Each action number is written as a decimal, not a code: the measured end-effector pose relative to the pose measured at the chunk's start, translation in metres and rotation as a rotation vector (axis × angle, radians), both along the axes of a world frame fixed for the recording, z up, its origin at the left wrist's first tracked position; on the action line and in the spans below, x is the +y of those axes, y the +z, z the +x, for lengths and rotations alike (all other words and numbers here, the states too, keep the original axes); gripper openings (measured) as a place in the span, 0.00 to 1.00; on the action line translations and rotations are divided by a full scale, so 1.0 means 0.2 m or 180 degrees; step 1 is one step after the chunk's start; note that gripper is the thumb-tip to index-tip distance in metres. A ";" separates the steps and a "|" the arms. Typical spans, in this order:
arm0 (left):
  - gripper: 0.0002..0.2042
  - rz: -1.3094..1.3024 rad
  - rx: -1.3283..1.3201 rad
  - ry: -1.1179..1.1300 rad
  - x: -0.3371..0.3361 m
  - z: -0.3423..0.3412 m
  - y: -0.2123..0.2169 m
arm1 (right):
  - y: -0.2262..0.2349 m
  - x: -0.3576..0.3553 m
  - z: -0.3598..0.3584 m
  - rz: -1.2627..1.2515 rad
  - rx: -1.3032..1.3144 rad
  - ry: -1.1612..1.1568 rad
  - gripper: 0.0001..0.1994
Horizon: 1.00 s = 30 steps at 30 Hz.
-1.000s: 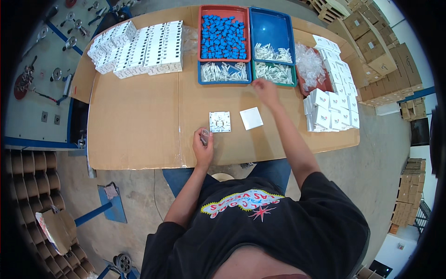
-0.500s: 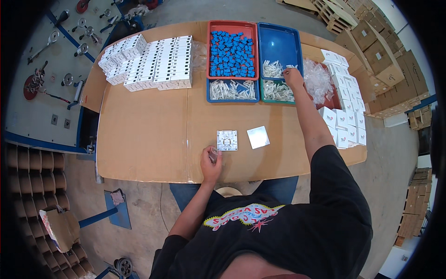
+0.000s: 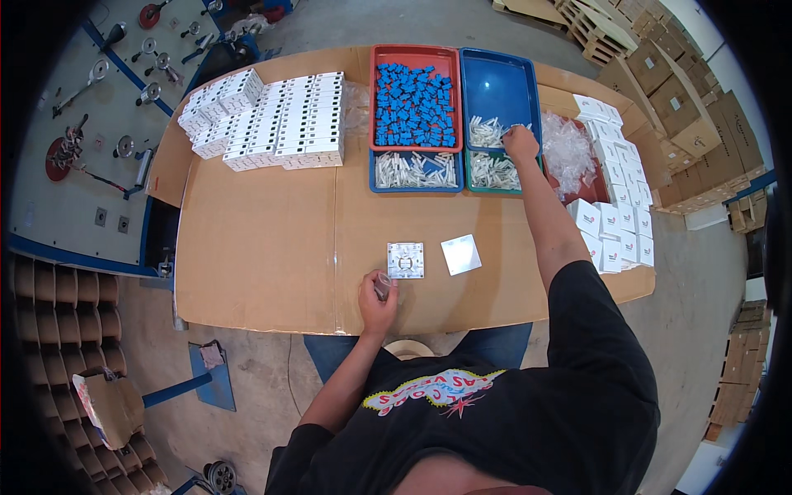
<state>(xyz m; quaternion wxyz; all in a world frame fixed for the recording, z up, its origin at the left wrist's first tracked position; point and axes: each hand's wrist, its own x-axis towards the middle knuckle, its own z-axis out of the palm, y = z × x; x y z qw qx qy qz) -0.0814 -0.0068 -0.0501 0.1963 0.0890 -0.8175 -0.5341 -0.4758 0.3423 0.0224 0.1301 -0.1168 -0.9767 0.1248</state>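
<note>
Right hand [image 3: 520,142] pinching white parts in blue tray [image 3: 497,87]; left hand [image 3: 378,299] clutching small piece

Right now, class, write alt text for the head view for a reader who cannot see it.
The right hand reaches into a blue tray of small white parts, while the left hand holds a small part near a square white plate on a cardboard-covered table.

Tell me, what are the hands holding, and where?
The left hand pinches a small clear part by its lower end. The right hand reaches among white parts in the blue tray; its grip cannot be told.
</note>
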 end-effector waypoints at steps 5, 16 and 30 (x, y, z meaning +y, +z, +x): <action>0.15 0.0041 -0.0023 0.0026 0.01 0.02 -0.01 | 0.04 0.00 0.00 0.0445 -0.0136 0.0158 0.12; 0.16 -0.0057 -0.0036 0.0018 -0.01 -0.01 0.04 | 0.08 0.13 0.33 -0.0467 0.0073 0.0256 0.12; 0.17 -0.0200 0.0220 -0.0118 -0.02 -0.01 0.07 | 0.00 -1.00 1.59 -0.2881 -0.1461 0.2515 0.07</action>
